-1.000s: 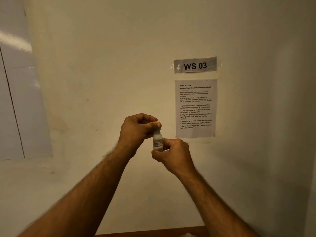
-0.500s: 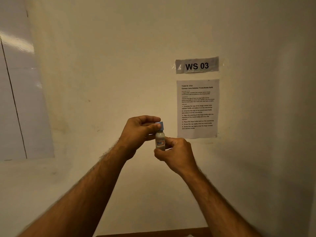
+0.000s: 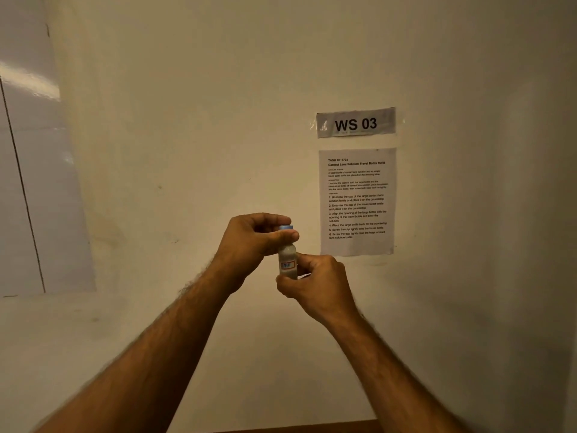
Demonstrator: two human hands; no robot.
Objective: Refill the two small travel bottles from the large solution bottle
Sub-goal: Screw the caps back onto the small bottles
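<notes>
Person, head-camera view: two forearms and two hands visible, entering from the lower edge.
Left hand (image 3: 254, 242): bare; no glove, ring or watch visible.
Right hand (image 3: 318, 287): bare; no glove, ring or bracelet visible.
Left forearm (image 3: 150, 354): uncovered along its whole visible length, no sleeve in frame; fine hair along the outer edge.
Right forearm (image 3: 393, 367): uncovered likewise, no cuff visible; hair near the wrist.
Fingernails: short, unpainted where visible.

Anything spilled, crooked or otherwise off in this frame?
Nothing stands out. The small travel bottle is upright, its body held by the right hand, while the left hand pinches the blue cap. No drips show. The instruction sheet hangs roughly straight.
</notes>
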